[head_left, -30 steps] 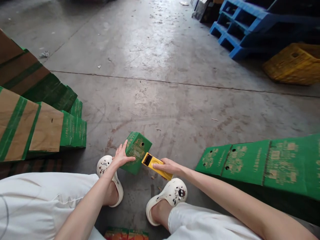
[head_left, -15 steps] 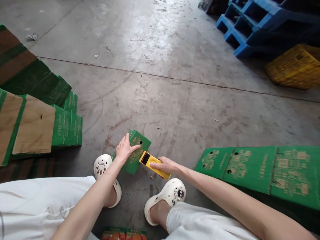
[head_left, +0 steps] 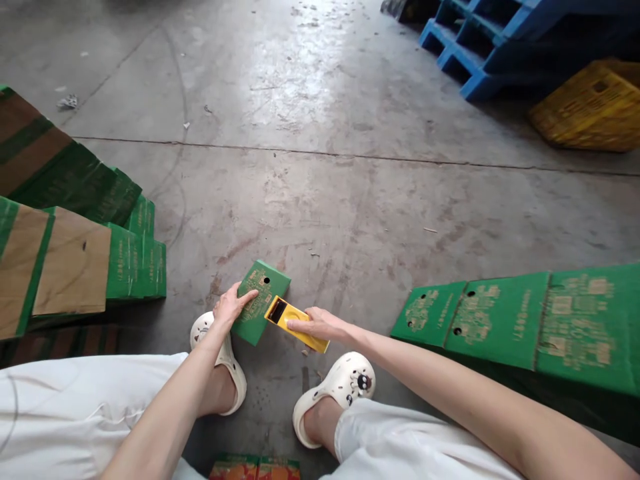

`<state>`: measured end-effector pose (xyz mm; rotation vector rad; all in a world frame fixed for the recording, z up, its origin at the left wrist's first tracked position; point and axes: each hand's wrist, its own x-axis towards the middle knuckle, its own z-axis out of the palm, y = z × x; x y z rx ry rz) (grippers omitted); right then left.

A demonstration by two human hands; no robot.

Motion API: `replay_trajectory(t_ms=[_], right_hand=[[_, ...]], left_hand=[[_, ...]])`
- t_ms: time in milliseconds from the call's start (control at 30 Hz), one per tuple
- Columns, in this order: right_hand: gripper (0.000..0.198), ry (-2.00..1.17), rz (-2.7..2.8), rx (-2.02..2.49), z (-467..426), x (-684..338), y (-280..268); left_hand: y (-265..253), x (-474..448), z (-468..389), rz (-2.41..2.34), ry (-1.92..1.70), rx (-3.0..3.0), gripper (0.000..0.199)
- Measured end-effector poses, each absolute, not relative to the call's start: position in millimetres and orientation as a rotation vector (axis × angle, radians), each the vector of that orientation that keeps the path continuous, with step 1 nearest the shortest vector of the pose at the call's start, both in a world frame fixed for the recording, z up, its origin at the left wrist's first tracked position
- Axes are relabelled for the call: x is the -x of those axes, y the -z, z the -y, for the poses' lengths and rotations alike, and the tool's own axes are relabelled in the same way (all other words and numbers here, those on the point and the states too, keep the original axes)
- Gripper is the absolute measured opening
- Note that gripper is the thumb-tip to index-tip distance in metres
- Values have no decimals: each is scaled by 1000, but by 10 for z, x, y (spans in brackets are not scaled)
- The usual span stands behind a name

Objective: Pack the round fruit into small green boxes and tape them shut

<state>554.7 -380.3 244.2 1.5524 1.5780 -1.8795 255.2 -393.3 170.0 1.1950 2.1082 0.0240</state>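
A small green carton (head_left: 261, 313) with gold print and a dark round hole stands between my feet. My left hand (head_left: 231, 305) grips its left side, thumb stretched over the printed face and the other fingers toward the edge. In my right hand (head_left: 317, 325) is a yellow handheld device (head_left: 295, 325) with a dark rectangular window at its front end. My thumb lies on top of it. The device's front end is at the carton's right side; whether the two touch I cannot tell. The device's underside is hidden.
Green cartons lie in a row (head_left: 495, 320) at right; brown-and-green cartons (head_left: 75, 260) are stacked at left. Blue pallets (head_left: 480, 60) and a yellow crate (head_left: 590, 107) stand at far right. My white clogs (head_left: 333, 393) flank the carton. Fruit-printed boxes (head_left: 255, 469) show below.
The carton has turned, so its printed face shows more fully. My left hand has shifted left and down along its side. The yellow device has moved slightly left with my right hand.
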Motion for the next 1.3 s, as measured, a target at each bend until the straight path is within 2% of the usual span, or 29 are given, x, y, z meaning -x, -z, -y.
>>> replay_trajectory(t_ms=[233, 433, 567, 633, 800, 933, 1133, 1300], right_hand=[[74, 2220, -1331, -1388, 4104, -5969, -2502], [74, 2099, -1344, -1437, 4189, -6073, -2401], [73, 2088, -1300, -1457, 4176, -5967, -2391], [70, 2086, -1310, -1480, 4160, -5904, -2396], [61, 1990, -1331, -1588, 4046, -5804, -2411], [65, 1919, -1388, -1526, 3941, -5887, -2607], [71, 2090, -1352, -1393, 4150, -6057, -3071], [67, 2018, -1338, -1501, 4343, -6114, -2979]], left_hand=[[-1634, -2650, 3970, -2070, -82, -1192, 71], [-1631, -2714, 3998, -2191, -122, -1377, 84], [-1589, -3053, 4191, -2231, -118, -1806, 67], [-1549, -3244, 4373, -2182, -66, -1943, 65], [-1492, -3397, 4823, -2095, 26, -2090, 82], [-1503, -3322, 4871, -2073, 146, -2118, 104], [-1550, -3373, 4754, -2179, 217, -1974, 105], [-1591, -3376, 4773, -2164, 229, -1965, 102]])
